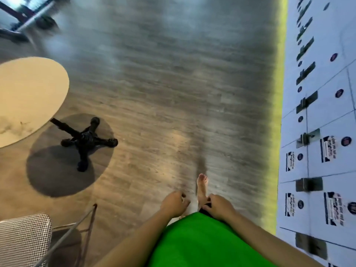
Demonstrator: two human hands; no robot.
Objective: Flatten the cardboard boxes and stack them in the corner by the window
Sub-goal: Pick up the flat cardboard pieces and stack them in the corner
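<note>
1. The wood-plank floor point(163, 93) lies open through the middle of the view, a wide lane running from the person's bare foot point(201, 186) to the far edge.
2. On the left, a round counter point(28, 97) overhangs the floor; its black four-legged base point(86, 139) spreads beneath its near-right edge and narrows the lane there.
3. At the near left corner, a mesh-backed chair point(23, 239) with thin metal legs point(84, 224) blocks passage.
4. Along the right, a wall of white lockers point(317, 132) with protruding metal hasps point(308, 138) closes that side.
5. At the far left corner, blurred dark furniture legs point(21, 18) stand on the floor.
</note>
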